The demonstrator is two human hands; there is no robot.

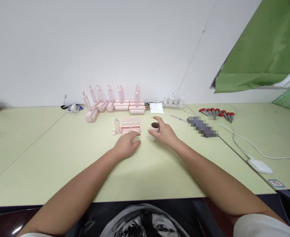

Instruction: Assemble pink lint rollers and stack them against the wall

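My right hand (166, 133) is around a white roll (153, 135) with a brown hollow core, which stands upright on the table. Its thumb lies across the near side and a finger reaches over the far side. My left hand (128, 144) holds nothing; its thumb and fingers are apart, just in front of an opened pink case (131, 121). To the left of that case stands a small pink bottle-like piece (117, 126), with a little pink part (113, 132) beside it.
Several pink rollers with upright handles (120, 95) line the wall. Behind my right hand lie a white paper (156, 108) and a power strip (174, 106). Rightward are a blurred dark object (202, 126), several red-and-grey tools (216, 113) and a white pad (260, 165) with its cable.
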